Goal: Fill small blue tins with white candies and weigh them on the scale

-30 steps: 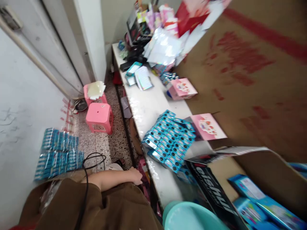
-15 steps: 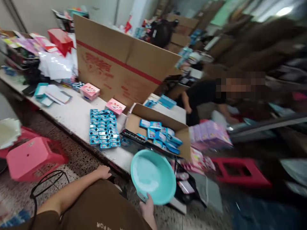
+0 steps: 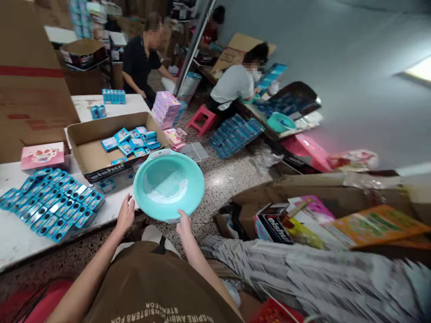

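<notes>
A turquoise plastic basin [image 3: 168, 186] hangs in front of me, tilted so that its inside shows nothing in it. My right hand [image 3: 184, 224] grips its near rim by the handle. Close to the basin's left side, my left hand [image 3: 125, 214] has its fingers apart and holds nothing. On the white table [image 3: 10, 251] to the left lie rows of small blue packs [image 3: 55, 202]. Beyond them an open cardboard box [image 3: 96, 134] contains several loose blue packs [image 3: 136, 142]. A pink box [image 3: 43, 156] stands behind the rows.
A person in black [image 3: 139, 60] and a person in a light shirt [image 3: 232, 85] work further off. Purple boxes [image 3: 166, 109], a pink stool [image 3: 202, 120] and stacked blue packs [image 3: 235, 134] stand on the floor. At right are a large carton [image 3: 303, 181] and a grey paper stack [image 3: 303, 269].
My view has swung to the right. My left hand has risen from beside my body to near the basin, while my right hand keeps hold of the basin's rim.
</notes>
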Demonstrator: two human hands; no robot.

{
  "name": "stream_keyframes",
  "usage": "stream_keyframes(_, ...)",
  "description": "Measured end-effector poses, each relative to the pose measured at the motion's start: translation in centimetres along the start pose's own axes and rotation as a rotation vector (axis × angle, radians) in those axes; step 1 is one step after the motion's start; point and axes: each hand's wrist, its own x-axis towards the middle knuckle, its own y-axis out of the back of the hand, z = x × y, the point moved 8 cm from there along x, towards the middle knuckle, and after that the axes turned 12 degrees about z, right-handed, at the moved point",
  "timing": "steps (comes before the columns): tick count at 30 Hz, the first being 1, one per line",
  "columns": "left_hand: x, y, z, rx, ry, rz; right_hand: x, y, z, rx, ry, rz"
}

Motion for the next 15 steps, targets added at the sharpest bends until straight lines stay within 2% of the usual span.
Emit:
stream_keyframes(3, 3.5, 0.5, 3.4, -0.157, -0.066, 0.137, 1.2, -0.2, -1.3, 0.060, -0.040, 0.089)
stream_keyframes(6, 6.6, 1.1, 6.4, -0.361, -0.037, 0.291, 2.5, -1.4, -3.3, 0.116, -0.086, 0.071)
stream_keyframes(8, 7.7, -0.1, 8.2, -0.498, 0.025, 0.384, 3.6, -2.6, -4.9, 0.159, -0.111, 0.041)
stream_keyframes(10, 8.1, -3.8, 10.2, -0.608, 0.078, 0.352, 5.1, -3.8, -6.6, 0.187, -0.126, 0.016)
stream_keyframes(13, 8.0, -12.1, 13.3, -0.730, 0.151, 0.108, 8.1, -5.3, -9.1, 0.188, -0.164, -0.017)
stream_keyframes(14, 8.0, -14.3, 14.0, -0.755, 0.180, 0.099, 9.3, -5.4, -9.9, 0.184, -0.169, -0.014)
stream_keyframes(15, 8.1, -15.9, 14.4, -0.770, 0.208, 0.146, 10.5, -5.4, -10.9, 0.177, -0.167, 0.002)
